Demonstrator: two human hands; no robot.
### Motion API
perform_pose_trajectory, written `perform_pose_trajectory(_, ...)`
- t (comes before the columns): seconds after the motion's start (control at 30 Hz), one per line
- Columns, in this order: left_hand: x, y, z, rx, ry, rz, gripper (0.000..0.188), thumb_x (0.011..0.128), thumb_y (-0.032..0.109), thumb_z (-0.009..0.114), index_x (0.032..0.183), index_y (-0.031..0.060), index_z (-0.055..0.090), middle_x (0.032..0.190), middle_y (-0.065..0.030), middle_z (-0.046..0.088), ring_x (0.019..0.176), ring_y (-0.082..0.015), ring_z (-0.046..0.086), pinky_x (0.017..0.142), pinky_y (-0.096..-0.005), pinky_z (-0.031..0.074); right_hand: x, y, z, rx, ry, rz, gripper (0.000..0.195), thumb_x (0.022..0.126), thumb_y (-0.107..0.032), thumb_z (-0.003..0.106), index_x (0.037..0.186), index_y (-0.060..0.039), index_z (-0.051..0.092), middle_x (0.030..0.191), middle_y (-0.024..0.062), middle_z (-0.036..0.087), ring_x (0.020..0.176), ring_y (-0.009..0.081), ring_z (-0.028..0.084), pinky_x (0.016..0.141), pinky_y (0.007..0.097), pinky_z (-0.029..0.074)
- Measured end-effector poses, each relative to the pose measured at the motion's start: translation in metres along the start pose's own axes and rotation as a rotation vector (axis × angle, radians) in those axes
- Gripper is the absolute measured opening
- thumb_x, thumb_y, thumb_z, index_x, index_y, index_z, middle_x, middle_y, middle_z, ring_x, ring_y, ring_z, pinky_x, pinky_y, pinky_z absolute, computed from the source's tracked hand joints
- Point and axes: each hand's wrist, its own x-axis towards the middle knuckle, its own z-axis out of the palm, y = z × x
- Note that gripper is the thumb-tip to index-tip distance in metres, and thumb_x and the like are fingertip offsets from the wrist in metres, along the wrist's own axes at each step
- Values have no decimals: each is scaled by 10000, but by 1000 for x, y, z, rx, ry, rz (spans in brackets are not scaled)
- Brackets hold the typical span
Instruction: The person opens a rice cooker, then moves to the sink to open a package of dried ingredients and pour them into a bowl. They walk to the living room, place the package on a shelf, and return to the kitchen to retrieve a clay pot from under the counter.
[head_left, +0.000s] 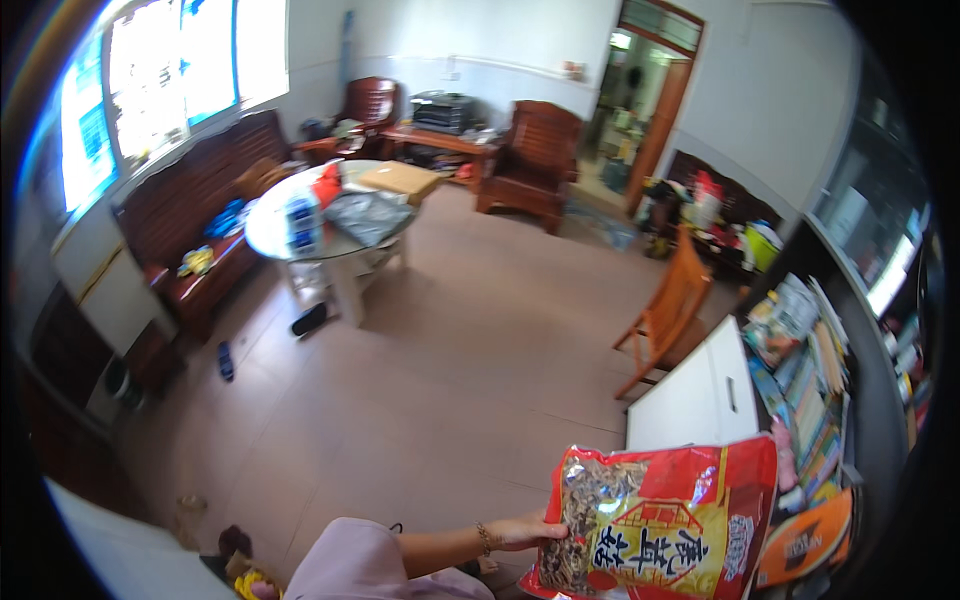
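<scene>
My left hand (529, 529), with a chain bracelet at the wrist and a pale pink sleeve, reaches across from the lower middle. It grips the left edge of a red and yellow plastic bag of dried food (660, 517), thumb on the front and the other fingers mostly hidden. Brown shreds, like dried mushrooms, show through its clear part, and the front bears large printed writing. The bag is held up before a white cabinet (686, 394) and partly covers it. My right hand is out of view.
Books (814, 405) and a plastic packet (784, 319) fill the shelf at right, near an orange paddle-shaped item (806, 540). A wooden chair (667, 315) stands beyond the cabinet. Farther off are a round glass-topped table (274, 236), a wooden bench (202, 187) and slippers (309, 320).
</scene>
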Motion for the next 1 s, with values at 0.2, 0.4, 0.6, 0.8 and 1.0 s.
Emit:
perform_pose_trajectory(0.2,-113,70,-34,66,177,166,933,710,431,740,1389,49,225,1388,-72,354,1267,-181,334,1051,-364,281,31,6,124,-233,-252,-363,269,891,-161,545,1077,32,571,1066,113,588,981,201,546,868,324,438)
perform_pose_trajectory(0.4,-185,162,-114,524,320,141,793,796,441,656,1366,26,293,1346,-101,415,1237,-187,380,1016,-359,332,55,-13,269,-134,-22,143,362,931,-237,473,1112,65,557,1075,189,589,989,283,541,851,346,434)
perform_pose_trajectory(0.6,-304,268,-245,773,972,34,365,830,199,654,1120,-12,582,1025,-117,645,935,-160,613,821,-282,491,85,-51,432,-365,-25,-242,339,925,-157,487,1175,71,497,1129,166,558,986,251,538,863,359,426)
perform_pose_trajectory(0.8,-333,440,-353,906,1279,311,267,803,176,670,991,-11,636,910,-102,677,825,-141,644,725,-259,513,174,-55,527,-368,-11,-281,354,922,-151,483,1198,71,481,1170,165,543,1043,261,523,894,342,414)
perform_pose_trajectory(1.0,-302,597,-456,1059,1337,380,249,784,170,674,952,-13,644,845,-114,679,776,-153,650,698,-264,510,298,-14,623,-145,-75,-388,329,910,-142,516,1174,52,484,1083,126,585,932,203,576,860,318,428)
